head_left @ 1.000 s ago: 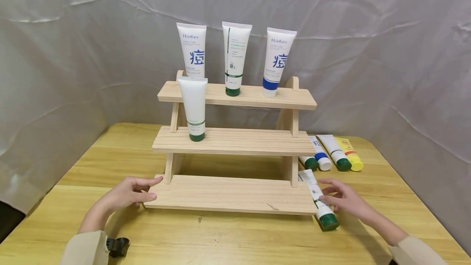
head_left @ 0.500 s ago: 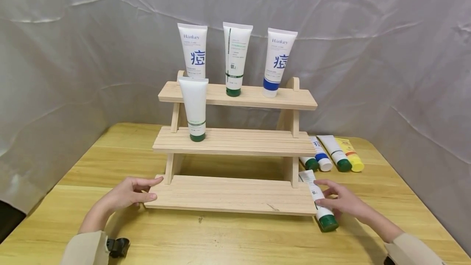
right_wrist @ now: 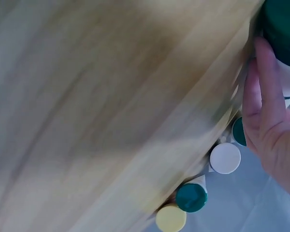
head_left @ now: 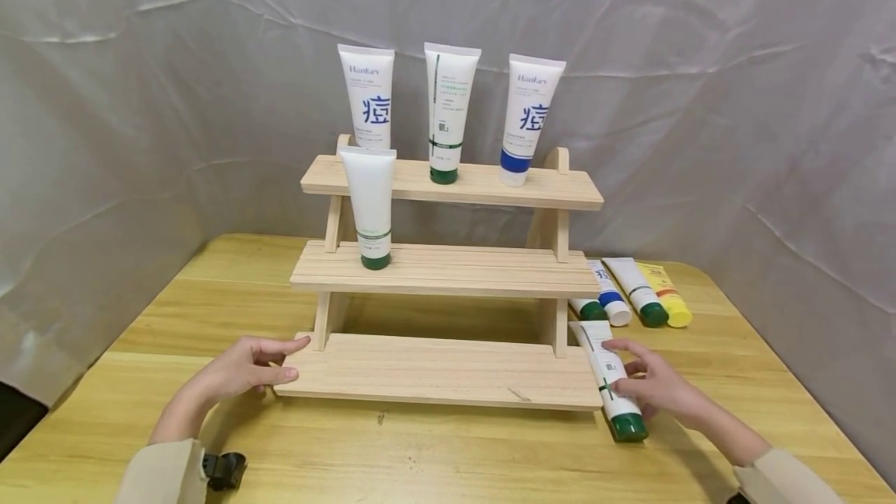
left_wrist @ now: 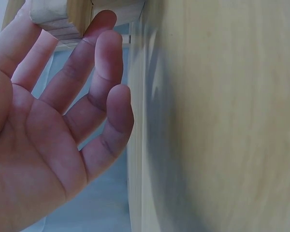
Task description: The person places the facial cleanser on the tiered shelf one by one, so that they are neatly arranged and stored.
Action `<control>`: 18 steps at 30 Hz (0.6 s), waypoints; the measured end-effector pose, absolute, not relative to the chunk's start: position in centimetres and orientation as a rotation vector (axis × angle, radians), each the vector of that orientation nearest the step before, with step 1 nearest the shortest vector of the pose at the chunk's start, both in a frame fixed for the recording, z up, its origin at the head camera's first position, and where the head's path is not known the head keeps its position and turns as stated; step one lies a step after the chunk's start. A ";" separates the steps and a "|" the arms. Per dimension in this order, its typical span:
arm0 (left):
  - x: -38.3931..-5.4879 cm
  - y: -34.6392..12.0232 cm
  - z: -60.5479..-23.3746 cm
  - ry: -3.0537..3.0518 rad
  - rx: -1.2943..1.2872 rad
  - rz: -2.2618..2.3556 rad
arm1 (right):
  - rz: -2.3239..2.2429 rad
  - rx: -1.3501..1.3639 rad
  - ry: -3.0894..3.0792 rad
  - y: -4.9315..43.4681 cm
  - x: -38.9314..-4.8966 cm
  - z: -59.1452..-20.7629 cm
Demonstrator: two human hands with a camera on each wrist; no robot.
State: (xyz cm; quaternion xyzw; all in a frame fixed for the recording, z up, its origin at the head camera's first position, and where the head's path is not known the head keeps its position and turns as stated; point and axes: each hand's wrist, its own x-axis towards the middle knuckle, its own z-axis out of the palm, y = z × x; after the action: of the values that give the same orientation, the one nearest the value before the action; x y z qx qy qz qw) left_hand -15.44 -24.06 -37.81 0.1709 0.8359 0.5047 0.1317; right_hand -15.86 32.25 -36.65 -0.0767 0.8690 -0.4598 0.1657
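A three-tier wooden display stand [head_left: 441, 368] rises from the table. My left hand [head_left: 245, 368] holds the left end of its bottom shelf; in the left wrist view the thumb lies on one side of the board end [left_wrist: 63, 19] and fingers on the other. Beside the shelf's right end lies a white squeeze tube with a green cap [head_left: 603, 364], cap toward me. My right hand [head_left: 661, 387] grips that tube from its right side, index finger and thumb on its body. Close up, the right wrist view shows the fingers along the green cap [right_wrist: 282, 34].
Three tubes stand on the top shelf [head_left: 483, 189], caps down. A white tube with a green cap [head_left: 371, 201] stands left on the middle shelf. Behind the right hand lie several tubes, including a yellow one [head_left: 663, 292]. A grey cloth [head_left: 700, 99] hangs behind the table.
The tube under my right hand has rolled a little, its printed front now turned more upward, and its upper end has shifted slightly right. My left hand stays where it was.
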 end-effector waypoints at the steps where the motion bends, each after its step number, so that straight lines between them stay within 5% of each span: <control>1: -15.4 -24.1 -37.8 2.427 0.496 1.465 | -1.321 -0.206 2.480 32.3 -15.8 -36.7; 18: -15.4 -24.0 -37.8 2.436 0.480 1.456 | -1.698 -0.023 2.505 32.8 -15.5 -36.2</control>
State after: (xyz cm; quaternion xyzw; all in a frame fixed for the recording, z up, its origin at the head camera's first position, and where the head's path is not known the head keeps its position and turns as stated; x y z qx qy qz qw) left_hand -15.44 -24.05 -37.75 0.1653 0.8390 0.5015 0.1314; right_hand -15.47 32.84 -36.18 -0.0074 0.8264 -0.5602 0.0575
